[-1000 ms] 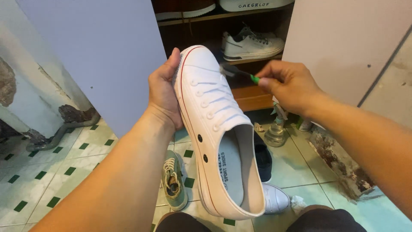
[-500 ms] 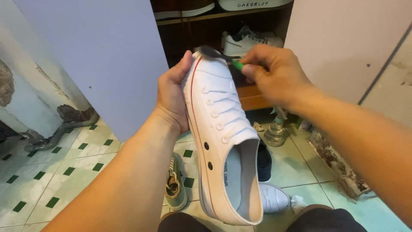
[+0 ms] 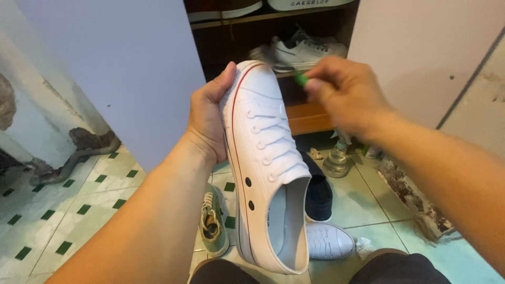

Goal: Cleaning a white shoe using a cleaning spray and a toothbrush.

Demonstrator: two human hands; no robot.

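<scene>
My left hand point(image 3: 208, 118) grips a white rubber slip-on sneaker point(image 3: 263, 158) by its sole near the toe, holding it up with the toe pointing away from me. The shoe has moulded laces, a thin red stripe and two dark eyelets on its side. My right hand point(image 3: 344, 94) is closed on a small brush with a green handle point(image 3: 301, 79). The blurred bristle head point(image 3: 259, 53) is just beyond the shoe's toe cap.
An open cupboard ahead holds a white sneaker point(image 3: 307, 51) on a wooden shelf point(image 3: 310, 118). On the green-checked tile floor lie an olive sneaker point(image 3: 213, 223), a dark shoe point(image 3: 318, 197), another white shoe point(image 3: 329, 241) and a clear bottle point(image 3: 337, 160). A grey pipe point(image 3: 73, 160) runs along the left wall.
The brush has swept from the laces up across the toe cap and past its tip. My left hand has tilted the shoe slightly more upright.
</scene>
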